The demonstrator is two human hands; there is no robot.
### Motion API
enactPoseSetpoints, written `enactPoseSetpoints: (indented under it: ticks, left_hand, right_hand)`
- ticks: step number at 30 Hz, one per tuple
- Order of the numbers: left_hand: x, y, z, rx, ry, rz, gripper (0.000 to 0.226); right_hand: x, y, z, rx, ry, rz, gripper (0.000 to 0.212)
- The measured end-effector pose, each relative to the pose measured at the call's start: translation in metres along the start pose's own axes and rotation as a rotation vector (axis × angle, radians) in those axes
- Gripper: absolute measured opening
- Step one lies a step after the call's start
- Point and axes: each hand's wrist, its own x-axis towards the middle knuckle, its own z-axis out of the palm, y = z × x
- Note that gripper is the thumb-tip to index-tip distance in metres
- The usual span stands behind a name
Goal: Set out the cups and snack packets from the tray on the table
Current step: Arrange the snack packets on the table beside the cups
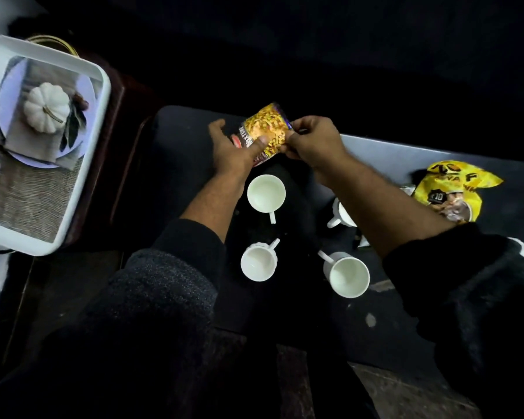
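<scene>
Four white cups are down on the dark table (375,309) already. Nearest us sit the near-left cup (258,261) and near-right cup (347,273), handles angled toward each other. Past those are the far-left cup (266,193) and a fourth cup (341,214) half hidden under our right forearm. They form a loose square, probably so each seat gets one.

Further out, both hands are on the mixture packet (265,133), held above the table's far end. Our left hand (233,146) grips it from the side, thumb pressed across the front; our right hand (312,140) pinches its right edge with curled fingers. We'd guess we're squaring it up before laying it down.

The yellow packet (454,193) already lies at the far right, near the table's back edge. Open room looks best beyond the far-left cup, though the edge there is close, so we'd set it down short of that.

Off left, well apart, the white tray (102,86) shows only its printed pumpkin picture, no cups or packets, so this looks like the last piece.
</scene>
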Motion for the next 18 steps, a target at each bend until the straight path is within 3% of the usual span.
enactPoseSetpoints:
  ticks: [4,7,10,13,16,18]
  left_hand:
    - [0.005,-0.014,-0.015,0.171,0.116,0.106,0.055]
    - [0.02,-0.016,-0.034,0.378,0.072,0.2,0.057]
    - [0.029,-0.011,-0.043,0.608,-0.029,0.293,0.065]
    - [0.032,0.004,-0.04,0.648,-0.024,0.404,0.073]
    - [0.03,0.016,-0.03,0.61,0.184,0.393,0.072]
    - [0.025,0.016,-0.029,0.512,0.356,0.229,0.048]
  right_hand:
    - [-0.001,-0.002,0.011,-0.462,-0.106,-0.151,0.003]
    - [-0.004,-0.008,0.008,-0.773,-0.128,-0.2,0.026]
    - [0.001,-0.012,0.001,-0.815,0.083,-0.374,0.035]
    - [0.006,-0.011,0.014,-0.855,-0.11,-0.521,0.06]
    - [0.015,-0.004,0.027,-0.879,-0.089,-0.504,0.05]
    - [0.019,0.0,0.03,-0.839,-0.044,-0.472,0.035]
